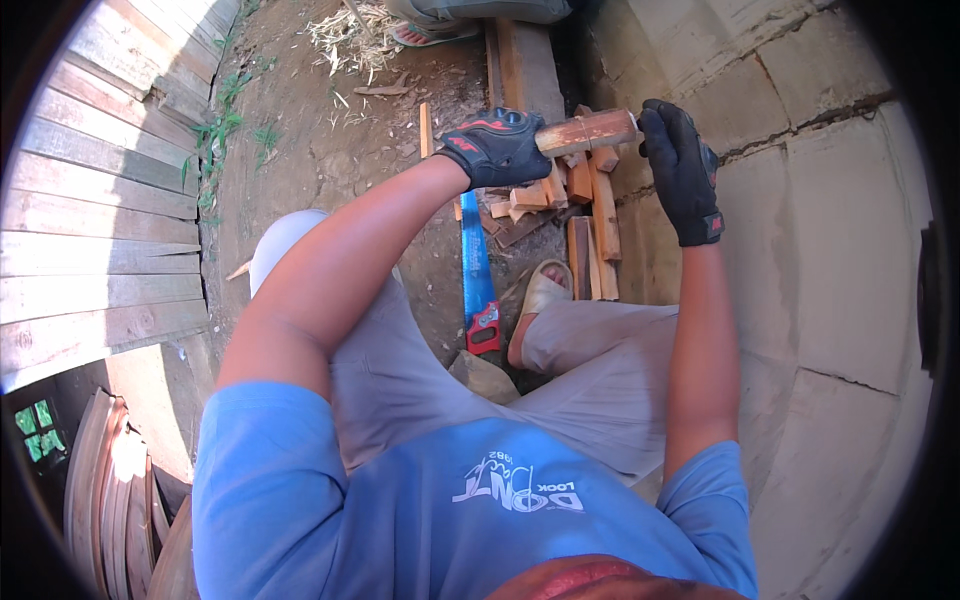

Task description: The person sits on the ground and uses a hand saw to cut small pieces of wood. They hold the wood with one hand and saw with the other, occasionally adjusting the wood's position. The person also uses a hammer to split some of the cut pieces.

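My left hand (500,148), in a black glove with red marks, is closed round a short, rounded length of reddish-brown wood (598,132). The wood points right, with a thin line round it near its far end. At that end is my right hand (682,172), also gloved, its fingers curled in with the fingertips at the tip of the wood. A small pale bit shows there, too small to name. Below my left hand a handsaw (478,260) with a blue blade and red handle lies on the ground, handle toward me.
Cut wood blocks (580,190) lie heaped beneath my hands, beside a block wall (800,230) on the right. A thick timber (527,70) extends away. Wood shavings (355,40) and another person's sandalled foot (435,35) are at the top. A plank wall (105,215) stands left.
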`<state>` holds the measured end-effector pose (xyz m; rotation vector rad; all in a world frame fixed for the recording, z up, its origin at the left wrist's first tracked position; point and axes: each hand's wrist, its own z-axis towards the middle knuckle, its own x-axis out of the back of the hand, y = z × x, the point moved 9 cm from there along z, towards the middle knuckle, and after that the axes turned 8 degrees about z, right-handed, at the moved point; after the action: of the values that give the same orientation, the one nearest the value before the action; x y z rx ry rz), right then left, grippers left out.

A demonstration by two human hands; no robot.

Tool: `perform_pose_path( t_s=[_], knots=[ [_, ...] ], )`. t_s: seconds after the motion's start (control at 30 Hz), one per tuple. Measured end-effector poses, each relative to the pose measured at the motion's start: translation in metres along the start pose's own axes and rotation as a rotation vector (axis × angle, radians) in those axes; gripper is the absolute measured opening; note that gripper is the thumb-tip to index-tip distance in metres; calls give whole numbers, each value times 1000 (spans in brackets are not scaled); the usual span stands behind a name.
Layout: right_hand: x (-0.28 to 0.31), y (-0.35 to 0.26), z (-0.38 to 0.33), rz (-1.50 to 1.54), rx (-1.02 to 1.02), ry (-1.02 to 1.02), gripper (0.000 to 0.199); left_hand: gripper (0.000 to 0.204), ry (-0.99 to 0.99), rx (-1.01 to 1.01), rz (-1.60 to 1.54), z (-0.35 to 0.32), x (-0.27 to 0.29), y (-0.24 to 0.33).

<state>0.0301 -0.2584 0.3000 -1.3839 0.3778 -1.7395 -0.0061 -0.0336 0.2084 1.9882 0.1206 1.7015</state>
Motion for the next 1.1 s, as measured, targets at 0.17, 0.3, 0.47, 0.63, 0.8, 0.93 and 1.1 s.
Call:
perform_pose_path(
  t_s=[0.17, 0.3, 0.47, 0.63, 0.8, 0.93, 1.1],
  knots=[
    [25, 12, 10, -119, -10, 61, 46, 54, 115, 169, 197, 2, -58, -92],
    [43, 17, 13, -135, -34, 33, 46, 52, 27, 253, 269, 9, -83, -106],
    [56, 28, 11, -97, -52, -42, 45, 55, 73, 388, 322, 14, -75, -126],
    [47, 26, 12, -60, -76, -146, 45, 55, -60, 584, 242, -14, -139, -173],
    [44, 21, 13, -42, -2, -184, 44, 52, 64, 539, 276, -26, -148, -150],
    [53, 34, 2, -123, -57, -134, 43, 43, 185, 674, 125, -25, -105, -97],
    [40, -11, -1, 65, -44, -187, 32, 45, 79, 823, 272, -42, -201, -181]
  ],
)
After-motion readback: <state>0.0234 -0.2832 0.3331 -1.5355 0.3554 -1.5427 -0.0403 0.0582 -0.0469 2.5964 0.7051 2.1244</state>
